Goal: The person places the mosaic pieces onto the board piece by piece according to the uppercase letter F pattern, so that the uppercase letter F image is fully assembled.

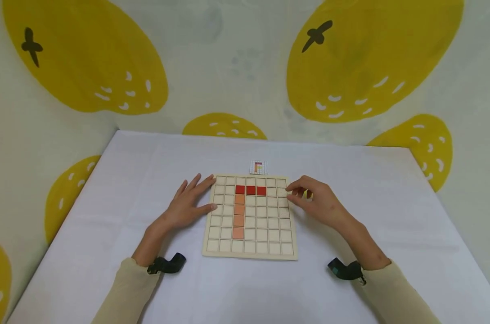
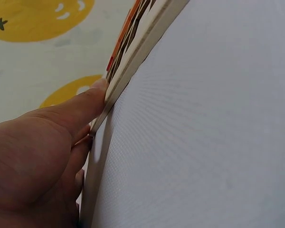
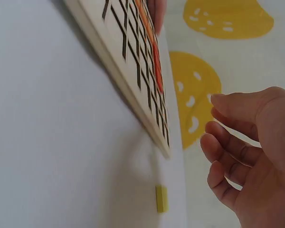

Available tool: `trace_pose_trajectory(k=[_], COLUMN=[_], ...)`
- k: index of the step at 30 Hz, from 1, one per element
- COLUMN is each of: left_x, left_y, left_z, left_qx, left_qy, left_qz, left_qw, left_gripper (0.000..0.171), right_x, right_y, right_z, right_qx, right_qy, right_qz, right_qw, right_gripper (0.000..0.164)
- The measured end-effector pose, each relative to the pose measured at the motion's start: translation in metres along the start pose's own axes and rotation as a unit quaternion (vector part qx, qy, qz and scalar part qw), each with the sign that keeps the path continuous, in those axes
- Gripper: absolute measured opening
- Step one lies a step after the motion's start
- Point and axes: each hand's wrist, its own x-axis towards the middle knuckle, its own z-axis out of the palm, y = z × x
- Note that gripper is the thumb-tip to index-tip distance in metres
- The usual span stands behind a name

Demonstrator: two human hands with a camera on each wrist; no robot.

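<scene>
A wooden grid board [image 1: 250,258] lies on the white table, its raised bars framing square cells. Three red tiles [image 1: 250,190] sit in a row in its second row from the top. A column of several orange tiles [image 1: 238,220] runs down from the leftmost red one. My left hand [image 1: 186,209] rests at the board's left edge, fingers spread, thumb on the rim. Over the board's right edge hovers my right hand [image 1: 319,202], fingers loosely bent, with nothing visible between thumb and fingers in the right wrist view. Below that hand, a yellow block [image 3: 161,198] lies on the table.
Just beyond the board's top edge lies a small pattern card [image 1: 258,167] with a coloured figure on a grid. The white-covered table [image 1: 168,148] meets a pale fabric backdrop [image 1: 228,67] printed with large yellow fruit shapes.
</scene>
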Motion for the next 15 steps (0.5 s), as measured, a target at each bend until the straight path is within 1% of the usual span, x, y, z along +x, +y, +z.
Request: trace_pose_trajectory(k=[3,8,11,15], left_x=[0.001,0.001,0.001,0.001], left_y=[0.001,0.003,0.003,0.002], left_z=[0.000,-0.001,-0.002,-0.002], left_qx=[0.004,0.000,-0.003,0.001], left_qy=[-0.002,-0.003,-0.005,-0.006], left_qz=[-0.006,-0.010,-0.011,-0.010], left_qw=[1.0000,0.9999,0.9999,0.9999], left_gripper=[0.078,0.077,0.077,0.077], right_x=[0.001,0.000,-0.001,-0.002], right_y=[0.013,0.030,0.037,0.045], right_z=[-0.008,-0.018,-0.022,-0.026], right_qx=[-0.007,-0.010,-0.007,-0.004], right_qy=[0.014,0.026,0.022,0.007], right_qz=[0.011,0.019,0.033,0.055], right_qw=[1.000,0.999,0.999,0.998], right_gripper=[0.019,0.020,0.021,0.025])
